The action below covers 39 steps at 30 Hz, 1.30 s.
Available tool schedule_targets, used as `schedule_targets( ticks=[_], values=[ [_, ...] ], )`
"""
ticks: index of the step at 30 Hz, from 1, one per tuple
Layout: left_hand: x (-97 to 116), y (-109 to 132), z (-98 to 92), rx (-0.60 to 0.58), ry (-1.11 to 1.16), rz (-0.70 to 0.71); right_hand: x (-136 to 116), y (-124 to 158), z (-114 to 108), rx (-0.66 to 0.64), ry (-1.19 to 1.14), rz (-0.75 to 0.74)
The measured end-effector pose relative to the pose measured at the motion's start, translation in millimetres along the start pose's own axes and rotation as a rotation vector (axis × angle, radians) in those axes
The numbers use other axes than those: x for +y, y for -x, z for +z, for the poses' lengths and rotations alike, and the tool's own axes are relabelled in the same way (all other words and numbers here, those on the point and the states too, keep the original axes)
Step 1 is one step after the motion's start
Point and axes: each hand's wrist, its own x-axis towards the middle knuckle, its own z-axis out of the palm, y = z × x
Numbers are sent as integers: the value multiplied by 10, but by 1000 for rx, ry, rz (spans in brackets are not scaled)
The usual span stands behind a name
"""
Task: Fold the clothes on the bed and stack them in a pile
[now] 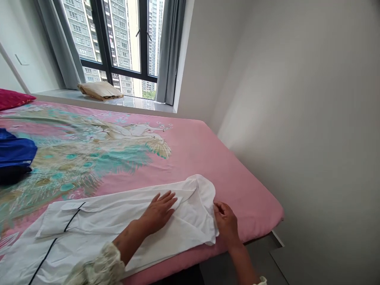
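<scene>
A white garment (109, 233) with black piping lies folded lengthwise along the near edge of the bed. On its upper surface my left hand (158, 211) rests flat, palm down, with fingers stretched toward the right. My right hand (226, 221) pinches the garment's right-hand edge between thumb and fingers. Near that end the cloth is wrinkled, and one corner bulges in a rounded shape. The garment's left end runs out of view at the bottom left.
Beneath lies a pink sheet (190, 150) with a peacock print. A blue and black cloth bundle (16, 152) and a red pillow (14, 99) are at left. A beige cushion (100, 90) sits on the windowsill. A grey wall (297, 118) stands at right.
</scene>
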Motion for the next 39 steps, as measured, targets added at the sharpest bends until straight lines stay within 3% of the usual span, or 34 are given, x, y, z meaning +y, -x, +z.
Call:
schedule_targets(
  ticks=[4,7,12,14,19,24,27,30,33,36,39],
  values=[
    [168,-381,195,-145,-19,-30,-116,276,100,4,97,-413],
    [109,-461,339,-123,5,-58,-46,435,84,-41,173,-512],
    [80,-603,330,178,166,-152,195,531,-17,52,165,-488],
    [94,-751,276,224,165,-168,249,543,-38,101,167,-440],
    [71,-1147,235,175,77,-197,324,560,-27,174,113,-391],
    [76,-1297,355,-116,-28,-56,308,438,-91,240,2,-361],
    [90,-1315,446,-191,-98,-79,73,238,-180,135,-19,-277],
    [85,-1289,492,-105,-107,-81,-292,-8,-178,-27,27,-233],
    [90,-1233,466,-7,-73,31,-586,-187,-24,-218,165,-256],
    [129,-1230,408,-46,-48,127,-675,-230,174,-366,347,-269],
    [148,-1328,375,-98,-30,82,-606,-159,259,-507,377,-256]
  ],
)
